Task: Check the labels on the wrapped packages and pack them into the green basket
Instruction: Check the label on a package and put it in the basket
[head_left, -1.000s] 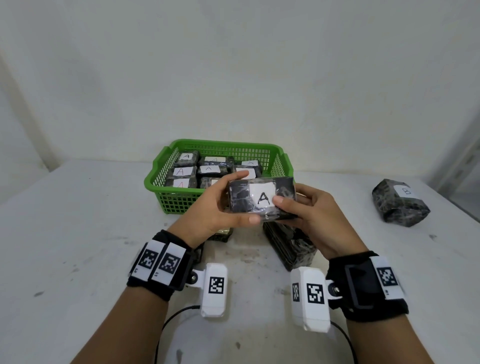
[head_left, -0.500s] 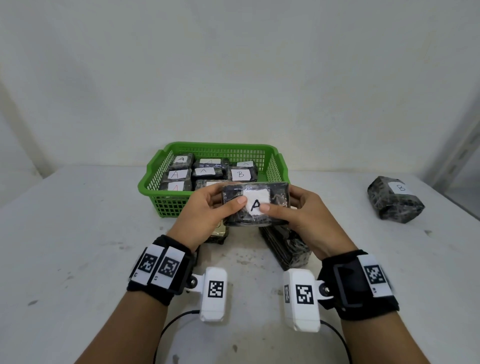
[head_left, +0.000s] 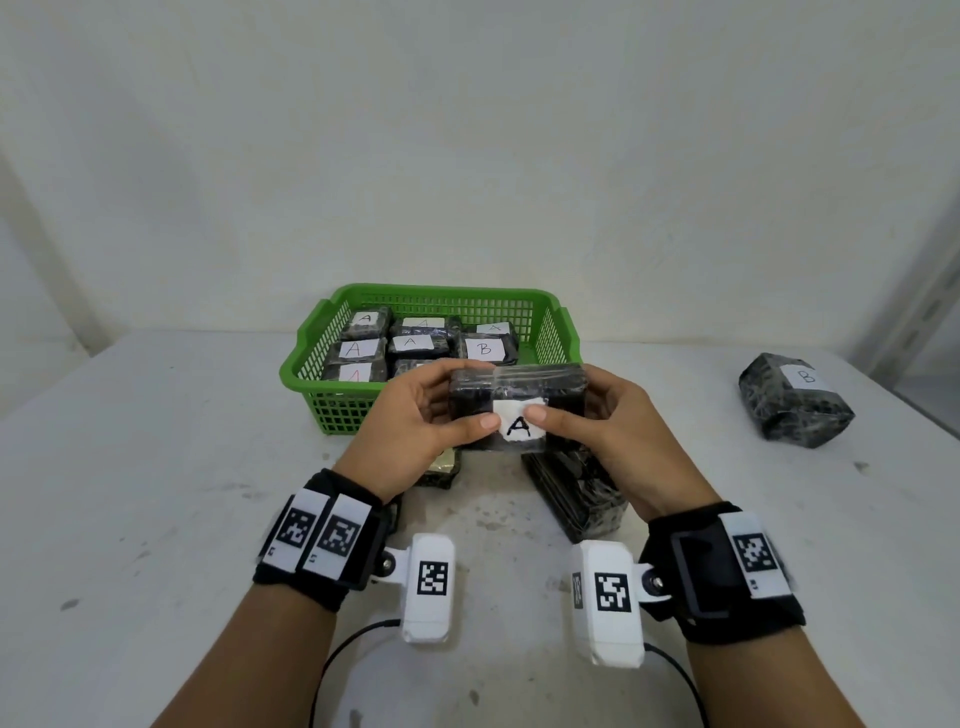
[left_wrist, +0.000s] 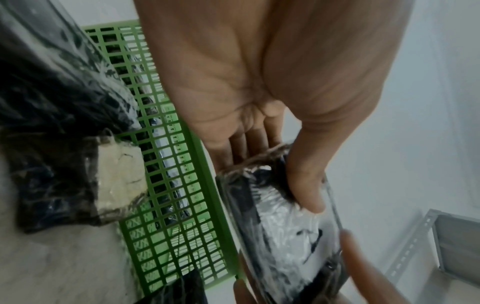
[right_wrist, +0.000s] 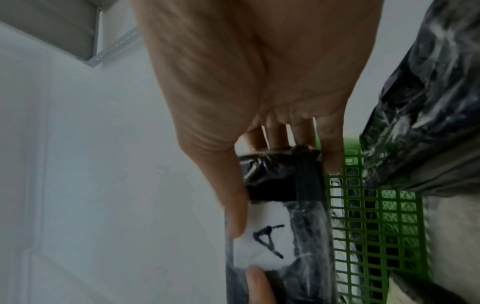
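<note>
Both hands hold one wrapped package in the air, just in front of the green basket and above the white table. The left hand grips the left end of the package, with the thumb on the front face beside the white label and the other fingers behind it. The right hand grips the right end in the same way, and its thumb touches the upper right edge of the label. The label faces the person and shows a black letter A. In the right wrist view the same package is pinched between the thumb and the fingers, and the letter A is clear there too. In the left wrist view the package is also clamped between thumb and fingers, but the picture is blurred. Inside the basket lie several dark packages, most with a label A, and one package with label B lies near its right wall. On the table, under the hands, stand two more dark packages: a larger one under the right hand and a smaller one under the left hand. Far to the right on the table lies a separate package marked B, well apart from the basket.
</note>
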